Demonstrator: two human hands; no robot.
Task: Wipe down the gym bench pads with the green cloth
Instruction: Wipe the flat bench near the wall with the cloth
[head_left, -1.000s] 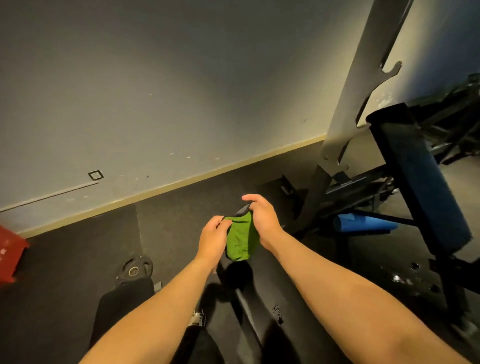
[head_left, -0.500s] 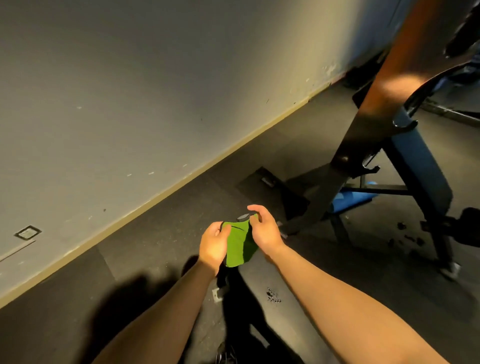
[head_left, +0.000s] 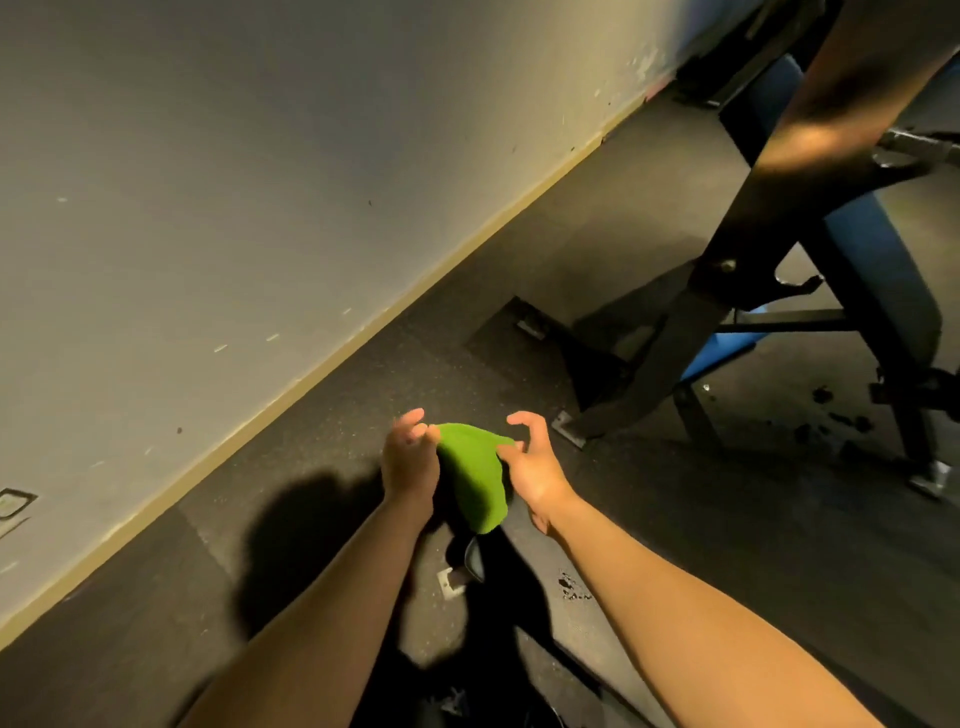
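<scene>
Above the dark speckled rubber floor (head_left: 322, 519), at the centre of the head view, 2 bare hands hold 1 bright green soft cloth (head_left: 475, 475) between them. The left hand (head_left: 410, 462) pinches the upper left edge of the green cloth between thumb and fingertips; its remaining fingers are loosely curled. The right hand (head_left: 535, 467) pinches the upper right edge between thumb and a finger, with the index finger raised and hooked clear of the fabric. The cloth is drawn fairly taut along its top edge between the 2 grips and hangs down in a rounded fold below them, clear of the floor.

The blue padded gym bench pad (head_left: 872, 260) sits at the upper right, well apart from the hands, mounted on a black steel frame. A wide black steel upright (head_left: 769, 187) crosses in front of it on a slant. A second blue pad (head_left: 722, 351) shows low behind the upright. Neither hand touches any pad.

A grey painted wall (head_left: 260, 156) with a pale skirting strip (head_left: 363, 343) runs diagonally along the left. Dark spots (head_left: 831, 415) mark the floor near the bench foot.
</scene>
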